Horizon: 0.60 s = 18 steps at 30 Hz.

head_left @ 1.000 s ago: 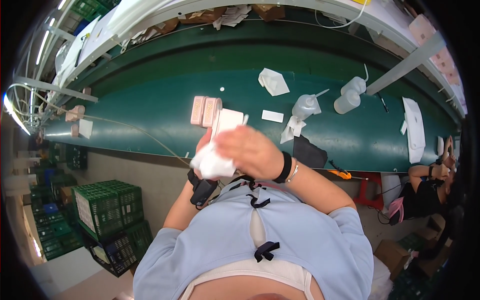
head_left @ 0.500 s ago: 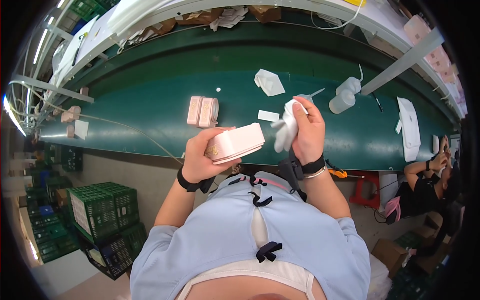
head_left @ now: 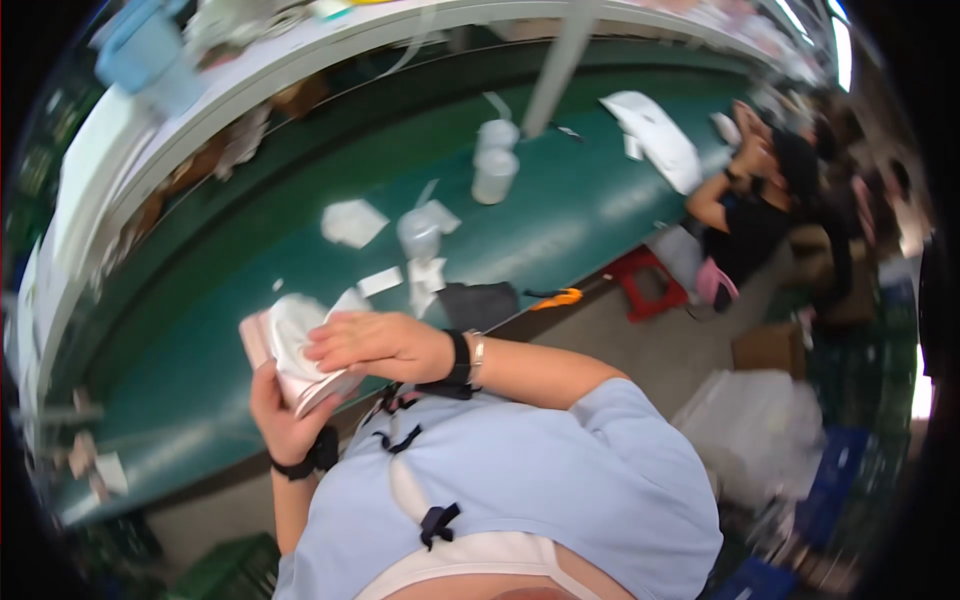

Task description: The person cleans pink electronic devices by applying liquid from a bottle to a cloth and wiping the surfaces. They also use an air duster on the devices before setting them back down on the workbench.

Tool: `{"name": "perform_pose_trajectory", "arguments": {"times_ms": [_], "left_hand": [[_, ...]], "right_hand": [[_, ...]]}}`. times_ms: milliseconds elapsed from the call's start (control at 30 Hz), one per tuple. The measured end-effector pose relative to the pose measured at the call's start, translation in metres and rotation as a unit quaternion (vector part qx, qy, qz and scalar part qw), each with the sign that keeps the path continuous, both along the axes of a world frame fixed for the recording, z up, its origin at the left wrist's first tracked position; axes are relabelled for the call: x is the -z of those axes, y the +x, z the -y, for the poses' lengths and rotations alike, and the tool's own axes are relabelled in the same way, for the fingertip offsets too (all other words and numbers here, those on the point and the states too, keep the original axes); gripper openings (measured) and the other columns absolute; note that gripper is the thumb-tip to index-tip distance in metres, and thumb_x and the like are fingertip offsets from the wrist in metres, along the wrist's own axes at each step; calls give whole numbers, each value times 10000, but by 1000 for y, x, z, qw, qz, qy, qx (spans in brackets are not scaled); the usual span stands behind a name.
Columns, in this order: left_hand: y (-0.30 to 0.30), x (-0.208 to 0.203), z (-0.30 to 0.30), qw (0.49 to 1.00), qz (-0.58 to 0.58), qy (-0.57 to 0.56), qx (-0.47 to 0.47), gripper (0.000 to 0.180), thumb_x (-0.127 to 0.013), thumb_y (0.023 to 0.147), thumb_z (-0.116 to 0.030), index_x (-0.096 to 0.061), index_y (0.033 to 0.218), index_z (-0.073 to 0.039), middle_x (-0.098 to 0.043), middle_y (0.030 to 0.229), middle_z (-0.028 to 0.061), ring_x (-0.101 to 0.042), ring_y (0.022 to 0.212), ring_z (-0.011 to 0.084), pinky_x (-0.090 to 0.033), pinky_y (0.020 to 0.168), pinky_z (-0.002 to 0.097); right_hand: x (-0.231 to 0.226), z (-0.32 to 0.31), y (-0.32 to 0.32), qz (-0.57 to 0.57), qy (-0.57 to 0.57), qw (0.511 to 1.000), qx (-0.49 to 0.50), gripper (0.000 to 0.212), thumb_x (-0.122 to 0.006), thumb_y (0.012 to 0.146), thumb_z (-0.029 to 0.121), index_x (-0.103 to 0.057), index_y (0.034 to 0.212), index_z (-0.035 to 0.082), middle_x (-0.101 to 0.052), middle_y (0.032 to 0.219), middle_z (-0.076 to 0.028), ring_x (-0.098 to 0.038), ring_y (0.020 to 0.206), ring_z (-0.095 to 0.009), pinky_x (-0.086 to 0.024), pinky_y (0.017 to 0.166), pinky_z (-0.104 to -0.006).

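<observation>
My left hand (head_left: 288,422) grips a pale pink box (head_left: 256,338) from below, its fingers wrapped around the near side. A white cloth (head_left: 290,322) covers much of the box's upper face. Across that face lies my right hand (head_left: 380,342), holding the cloth against the box with fingers extended; they are slightly blurred. Box and hands are above the near edge of the green table (head_left: 340,275). A white card (head_left: 380,281) and a crumpled white sheet (head_left: 354,223) lie beyond my right hand.
Clear plastic bottles (head_left: 495,175) and a translucent bottle (head_left: 418,232) stand on the table. A dark cloth (head_left: 480,304) and an orange-handled tool (head_left: 556,298) lie at its near edge. To the right, a co-worker (head_left: 755,215) sits near a red stool (head_left: 645,285). A shelf post (head_left: 560,70) rises at the back.
The view has swung right. My right hand has brought the white cloth over onto the pink box; before, cloth and box were apart. The other pink items left my view.
</observation>
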State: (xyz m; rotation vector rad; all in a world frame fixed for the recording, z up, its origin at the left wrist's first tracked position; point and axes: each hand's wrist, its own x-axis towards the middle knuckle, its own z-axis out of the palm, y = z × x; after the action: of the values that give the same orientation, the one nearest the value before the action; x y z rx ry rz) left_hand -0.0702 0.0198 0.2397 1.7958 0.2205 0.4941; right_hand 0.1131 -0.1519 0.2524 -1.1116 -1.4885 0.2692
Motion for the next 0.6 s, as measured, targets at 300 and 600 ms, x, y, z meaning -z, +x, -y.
{"name": "perform_pose_trajectory", "arguments": {"times_ms": [300,600], "left_hand": [[50,38,-11,879,-22,-477,18,659,-648,872,-433,-464,1323,9,-595,1189,139,-621,1056,269,-514,900,388],[81,51,22,439,-236,-829,254,696,-491,936,-566,-473,1308,23,-609,1080,165,-633,865,302,-554,740,415]], "right_hand": [[48,21,13,-425,-104,889,137,278,-542,996,187,-611,1232,55,-614,1233,-62,-534,1143,-148,-418,988,-298],[26,25,39,-398,-171,901,-4,487,-713,865,211,-563,1295,39,-611,1218,-44,-564,1082,-136,-469,925,-287]]}}
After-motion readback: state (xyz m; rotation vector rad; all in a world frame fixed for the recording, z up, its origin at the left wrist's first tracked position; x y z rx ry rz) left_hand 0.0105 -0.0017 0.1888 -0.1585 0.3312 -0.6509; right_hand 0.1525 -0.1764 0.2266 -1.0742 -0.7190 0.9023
